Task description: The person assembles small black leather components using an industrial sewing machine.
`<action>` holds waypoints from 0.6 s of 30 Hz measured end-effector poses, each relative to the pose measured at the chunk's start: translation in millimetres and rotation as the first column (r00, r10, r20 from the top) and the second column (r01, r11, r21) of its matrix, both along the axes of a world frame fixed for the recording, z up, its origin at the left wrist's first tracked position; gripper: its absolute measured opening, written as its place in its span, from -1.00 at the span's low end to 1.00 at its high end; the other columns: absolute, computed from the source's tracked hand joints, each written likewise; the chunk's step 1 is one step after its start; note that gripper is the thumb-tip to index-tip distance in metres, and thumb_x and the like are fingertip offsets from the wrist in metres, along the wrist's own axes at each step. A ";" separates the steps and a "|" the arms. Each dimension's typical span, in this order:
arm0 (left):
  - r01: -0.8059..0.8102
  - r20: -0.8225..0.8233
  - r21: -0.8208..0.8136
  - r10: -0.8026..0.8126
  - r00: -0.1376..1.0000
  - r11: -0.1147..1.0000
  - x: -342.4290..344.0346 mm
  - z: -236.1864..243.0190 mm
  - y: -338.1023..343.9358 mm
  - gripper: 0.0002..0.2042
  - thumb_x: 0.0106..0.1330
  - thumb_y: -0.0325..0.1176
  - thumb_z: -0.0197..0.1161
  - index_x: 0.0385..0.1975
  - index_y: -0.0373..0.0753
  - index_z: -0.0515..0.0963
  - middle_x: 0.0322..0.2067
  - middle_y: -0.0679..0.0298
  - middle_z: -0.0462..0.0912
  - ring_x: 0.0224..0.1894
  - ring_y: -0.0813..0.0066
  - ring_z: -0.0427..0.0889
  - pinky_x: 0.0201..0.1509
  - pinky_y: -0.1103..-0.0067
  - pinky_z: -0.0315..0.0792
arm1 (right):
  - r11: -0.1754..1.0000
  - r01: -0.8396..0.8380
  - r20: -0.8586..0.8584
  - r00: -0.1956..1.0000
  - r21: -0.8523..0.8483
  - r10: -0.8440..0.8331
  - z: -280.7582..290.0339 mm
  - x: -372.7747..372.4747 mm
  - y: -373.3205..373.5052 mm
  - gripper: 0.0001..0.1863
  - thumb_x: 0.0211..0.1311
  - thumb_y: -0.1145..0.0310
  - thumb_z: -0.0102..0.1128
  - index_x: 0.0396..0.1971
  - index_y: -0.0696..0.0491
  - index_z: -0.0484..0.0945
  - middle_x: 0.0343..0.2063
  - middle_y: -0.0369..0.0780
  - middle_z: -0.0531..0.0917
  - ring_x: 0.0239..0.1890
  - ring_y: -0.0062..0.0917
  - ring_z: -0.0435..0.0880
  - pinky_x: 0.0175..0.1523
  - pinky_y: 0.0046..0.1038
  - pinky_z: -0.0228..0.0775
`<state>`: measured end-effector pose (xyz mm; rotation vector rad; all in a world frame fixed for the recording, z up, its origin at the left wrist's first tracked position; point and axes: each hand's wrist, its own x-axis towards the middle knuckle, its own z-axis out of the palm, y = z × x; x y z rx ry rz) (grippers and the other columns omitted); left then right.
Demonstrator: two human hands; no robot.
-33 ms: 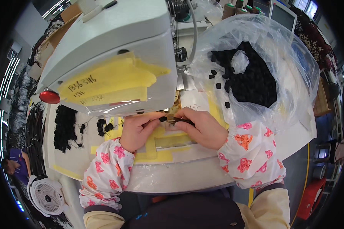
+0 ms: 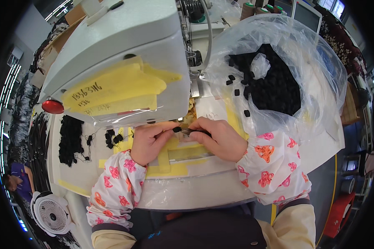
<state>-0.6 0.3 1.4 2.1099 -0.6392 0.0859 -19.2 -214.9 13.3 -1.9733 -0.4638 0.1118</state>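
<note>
At the needle area of the white sewing machine [image 2: 116, 50], my left hand [image 2: 153, 143] pinches a small black piece [image 2: 176, 129] between thumb and index finger. My right hand [image 2: 218, 141] is closed on a slim dark tool [image 2: 194, 132], probably snips, its tip by that piece. Yellow tape [image 2: 168, 168] covers much of the bed below. A pile of black pieces [image 2: 70, 141] lies to the left, with a few threaded ones [image 2: 112, 139] nearer my hand. More black pieces [image 2: 274, 91] fill a clear plastic bag [image 2: 320, 62] to the right.
Thread cones [image 2: 247, 10] and a screen [image 2: 307, 16] stand behind. A white fan [image 2: 52, 213] is at the lower left, with another person in purple [image 2: 18, 180] beside it. A red object [image 2: 336, 213] sits beyond the table's right edge.
</note>
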 end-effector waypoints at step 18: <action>-0.010 0.499 0.222 -0.105 0.860 0.975 2.8 -7.5 -1.0 -0.79 -0.06 -0.59 0.28 -0.37 -0.25 0.58 -0.48 0.26 0.58 -0.54 0.33 0.56 -0.50 0.53 0.44 | 0.818 0.197 0.454 0.887 -0.541 0.087 -8.2 2.9 23.2 -0.85 0.10 0.27 0.15 -0.47 0.04 0.46 -0.60 -0.22 0.53 -0.53 -0.38 0.59 -0.45 -0.38 0.40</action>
